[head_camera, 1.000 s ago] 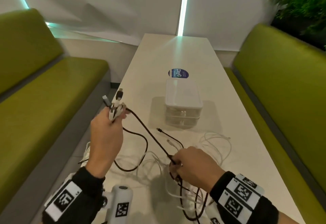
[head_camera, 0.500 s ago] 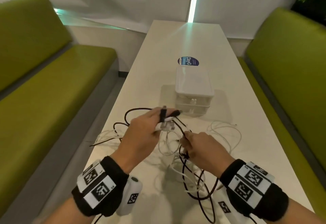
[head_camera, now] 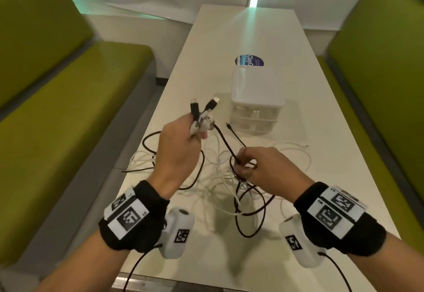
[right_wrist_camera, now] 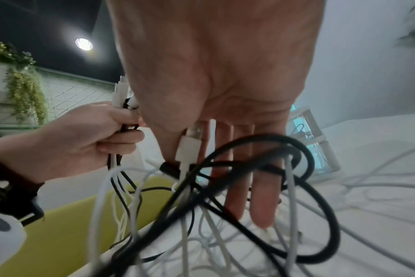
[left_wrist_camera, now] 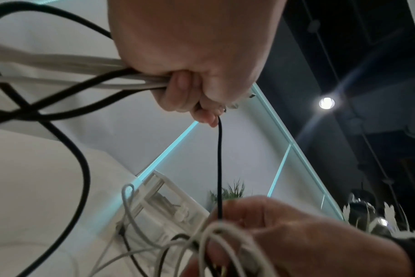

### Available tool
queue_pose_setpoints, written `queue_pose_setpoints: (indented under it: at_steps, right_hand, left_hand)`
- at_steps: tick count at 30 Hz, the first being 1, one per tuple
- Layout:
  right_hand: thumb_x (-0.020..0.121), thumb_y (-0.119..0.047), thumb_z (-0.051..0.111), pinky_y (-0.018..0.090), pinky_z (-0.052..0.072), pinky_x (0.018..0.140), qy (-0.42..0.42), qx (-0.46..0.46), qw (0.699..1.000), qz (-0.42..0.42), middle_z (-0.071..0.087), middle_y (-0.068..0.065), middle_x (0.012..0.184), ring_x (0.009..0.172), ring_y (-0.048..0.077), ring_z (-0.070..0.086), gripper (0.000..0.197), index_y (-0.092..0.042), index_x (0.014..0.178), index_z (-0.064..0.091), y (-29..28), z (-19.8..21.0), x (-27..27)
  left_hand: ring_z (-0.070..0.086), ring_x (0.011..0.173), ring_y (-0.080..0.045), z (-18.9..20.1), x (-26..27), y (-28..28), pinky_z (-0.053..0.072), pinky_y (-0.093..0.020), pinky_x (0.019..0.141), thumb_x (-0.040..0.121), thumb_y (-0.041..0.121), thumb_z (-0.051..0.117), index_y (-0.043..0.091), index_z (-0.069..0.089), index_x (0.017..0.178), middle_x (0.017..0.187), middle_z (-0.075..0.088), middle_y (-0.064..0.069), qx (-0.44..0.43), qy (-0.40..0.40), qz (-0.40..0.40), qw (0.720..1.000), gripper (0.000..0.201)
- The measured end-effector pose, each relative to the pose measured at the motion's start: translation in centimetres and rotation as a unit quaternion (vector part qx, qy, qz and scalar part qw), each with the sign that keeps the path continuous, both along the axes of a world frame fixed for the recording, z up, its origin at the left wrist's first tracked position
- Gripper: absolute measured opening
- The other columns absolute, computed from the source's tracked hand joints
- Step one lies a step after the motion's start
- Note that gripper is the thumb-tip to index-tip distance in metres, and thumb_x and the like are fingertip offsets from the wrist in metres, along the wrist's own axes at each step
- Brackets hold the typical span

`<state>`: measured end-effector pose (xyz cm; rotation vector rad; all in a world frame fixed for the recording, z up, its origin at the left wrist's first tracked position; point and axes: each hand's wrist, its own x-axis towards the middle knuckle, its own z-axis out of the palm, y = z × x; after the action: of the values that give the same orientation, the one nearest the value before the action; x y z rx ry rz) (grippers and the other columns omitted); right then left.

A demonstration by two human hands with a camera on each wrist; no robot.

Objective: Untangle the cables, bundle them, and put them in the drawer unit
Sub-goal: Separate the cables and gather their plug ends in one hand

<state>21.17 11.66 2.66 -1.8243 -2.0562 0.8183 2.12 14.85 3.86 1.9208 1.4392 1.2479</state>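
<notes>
A tangle of black and white cables (head_camera: pixel 218 177) lies on the white table (head_camera: pixel 252 34). My left hand (head_camera: pixel 197 128) is raised over it and grips a bunch of cable ends (head_camera: pixel 203 114), black and white plugs sticking up from the fist. A black cable (head_camera: pixel 226 142) runs taut from that fist down to my right hand (head_camera: pixel 243 165), which pinches it among loops. In the right wrist view, black loops (right_wrist_camera: pixel 261 168) and a white USB plug (right_wrist_camera: pixel 190 144) hang round my right fingers (right_wrist_camera: pixel 263 202). The white drawer unit (head_camera: pixel 254 98) stands just beyond, drawers closed.
A round blue sticker (head_camera: pixel 249 60) lies on the table behind the drawer unit. Green benches (head_camera: pixel 75 98) run along both long sides. White cable strands (head_camera: pixel 296 151) trail to the right of my hands. The table's left edge (head_camera: pixel 146 131) is near my left hand.
My left hand swung in from the far left towards the right hand, then lifted up and left again, pulling the black cable straight. The right hand stayed over the tangle.
</notes>
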Motion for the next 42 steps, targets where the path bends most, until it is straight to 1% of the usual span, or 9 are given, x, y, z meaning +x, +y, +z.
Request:
queue_pose_setpoints:
  at_steps: [5,10,18,21,24,27,33,38,42]
  right_hand:
    - [0.089,-0.039,0.059,0.031,0.05,0.073,-0.011,0.014,1.0,0.016,0.067,-0.014,0.096,0.075,0.007,0.059,0.008,-0.035,0.082,0.058,0.1,0.8,0.1]
    - [0.086,-0.039,0.062,0.033,0.052,0.076,-0.058,-0.01,0.998,0.037,0.067,-0.014,0.099,0.086,0.012,0.062,0.006,-0.033,0.087,0.061,-0.1,1.0,-0.2]
    - [0.088,-0.026,0.061,0.026,0.048,0.073,-0.023,-0.014,0.999,0.026,0.06,-0.016,0.091,0.09,0.009,0.059,0.011,-0.034,0.086,0.055,-0.4,0.3,-0.1]
    - [0.09,-0.034,0.061,0.025,0.044,0.065,-0.03,0.014,0.999,-0.025,0.061,-0.013,0.077,0.076,0.011,0.06,0.01,-0.027,0.082,0.062,-0.3,-0.4,0.4]
    - [0.092,-0.037,0.056,0.03,0.048,0.066,-0.067,0.022,0.996,-0.048,0.067,-0.005,0.075,0.074,0.016,0.061,0.021,-0.023,0.081,0.066,-0.6,-1.1,0.8]
    - [0.094,-0.034,0.052,0.037,0.05,0.069,-0.084,0.016,0.995,-0.045,0.066,-0.001,0.078,0.075,0.022,0.061,0.023,-0.019,0.081,0.064,-0.8,-1.3,0.5]
    - [0.094,-0.031,0.051,0.034,0.05,0.074,-0.096,0.046,0.994,-0.003,0.065,-0.003,0.095,0.087,0.022,0.062,0.017,-0.021,0.095,0.065,-1.3,-0.7,-0.4]
    - [0.088,-0.03,0.051,0.037,0.052,0.072,-0.098,0.064,0.993,0.014,0.063,-0.006,0.098,0.084,0.019,0.061,0.018,-0.022,0.095,0.065,-1.6,-0.3,-0.2]
    - [0.088,-0.033,0.05,0.033,0.049,0.068,-0.1,0.097,0.99,0.012,0.06,-0.008,0.093,0.081,0.019,0.058,0.014,-0.023,0.09,0.059,-2.0,0.1,-0.5]
  left_hand:
    - [0.056,0.068,0.005,0.7,-0.1,0.1,0.037,-0.008,0.059,0.098,0.018,0.051,0.011,0.06,0.068,0.072,0.063,0.013,-0.036,-0.113,0.052,0.992,0.032]
    - [0.04,0.053,-0.005,0.5,-0.7,0.7,0.029,-0.027,0.053,0.097,0.03,0.052,0.016,0.063,0.073,0.066,0.056,0.013,-0.07,-0.249,0.033,0.966,0.03]
    - [0.034,0.048,-0.003,1.1,-2.2,1.8,0.025,-0.024,0.05,0.1,0.021,0.048,0.024,0.061,0.072,0.067,0.052,0.008,-0.062,-0.33,0.077,0.939,0.031]
    - [0.052,0.064,-0.007,0.2,-3.0,2.5,0.041,-0.031,0.064,0.098,0.025,0.051,0.027,0.065,0.075,0.081,0.066,0.01,-0.048,-0.148,0.101,0.983,0.026]
    - [0.063,0.089,-0.014,-0.3,-3.2,2.4,0.053,-0.037,0.079,0.097,0.006,0.049,0.019,0.067,0.107,0.102,0.07,0.004,0.02,0.034,0.094,0.995,0.024]
    - [0.065,0.101,-0.013,-0.6,-1.8,1.0,0.053,-0.031,0.089,0.094,-0.007,0.048,0.02,0.06,0.127,0.115,0.069,0.002,0.083,0.057,-0.003,0.995,0.045]
    - [0.055,0.122,-0.011,-3.1,1.4,-1.5,0.044,-0.03,0.105,0.082,-0.014,0.049,0.027,0.054,0.134,0.132,0.06,0.005,-0.018,0.142,-0.181,0.973,0.067]
    - [0.063,0.089,-0.029,-3.4,1.9,-1.7,0.045,-0.029,0.072,0.084,-0.003,0.053,0.007,0.066,0.101,0.098,0.065,-0.004,-0.021,0.257,-0.194,0.947,0.024]
    - [0.06,0.077,-0.03,-2.2,1.8,-1.8,0.039,-0.031,0.065,0.083,0.002,0.051,0.01,0.061,0.087,0.085,0.064,-0.006,-0.019,0.243,-0.153,0.958,0.014]
